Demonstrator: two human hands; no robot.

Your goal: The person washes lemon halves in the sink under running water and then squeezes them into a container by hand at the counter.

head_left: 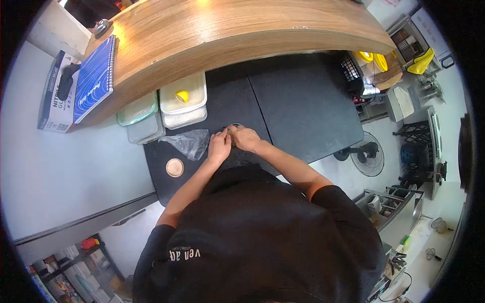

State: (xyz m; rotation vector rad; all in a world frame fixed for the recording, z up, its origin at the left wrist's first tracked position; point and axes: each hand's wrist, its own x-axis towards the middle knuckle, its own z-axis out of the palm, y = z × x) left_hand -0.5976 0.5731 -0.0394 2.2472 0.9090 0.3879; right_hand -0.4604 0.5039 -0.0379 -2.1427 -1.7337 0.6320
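My left hand (220,146) and my right hand (244,139) meet above the dark tabletop (308,113), close in front of my body. Both have their fingers closed around or against a small round object (234,124). Only a bit of its pale rim shows beyond the fingers, so its kind is hidden. A crumpled clear plastic bag (189,143) lies just left of my left hand. Farther left and nearer to me sits a small round beige tub or disc (175,167).
Stacked plastic containers (183,117) stand at the back left, with a yellow scoop-like piece (182,96) in the top one. A raised wooden counter (227,25) overhangs the table's far side. A black basket (352,74) is at the far right, and a fan (368,153) stands beyond the right edge.
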